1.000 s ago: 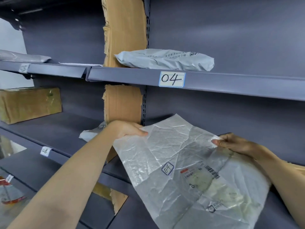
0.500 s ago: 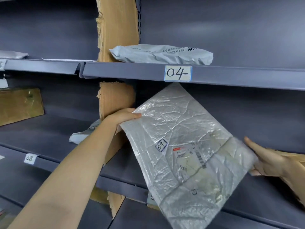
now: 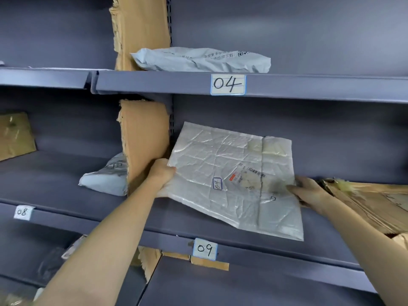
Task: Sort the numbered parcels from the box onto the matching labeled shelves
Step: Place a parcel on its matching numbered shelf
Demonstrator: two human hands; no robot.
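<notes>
At the left edge, a brown box on the 08 shelf is cut off by the frame. A grey bag lies further right, partly hidden behind the cardboard divider. The left hand grips the left edge of the 09 parcel, fingers curled beneath it and out of sight. The parcel lies flat over the 09 shelf, above the 09 label, near the front edge; whether it rests fully cannot be told. The right hand pinches its right edge, partly blurred. Above, a grey mailer occupies the 04 shelf. Torn cardboard at right is cut off.
</notes>
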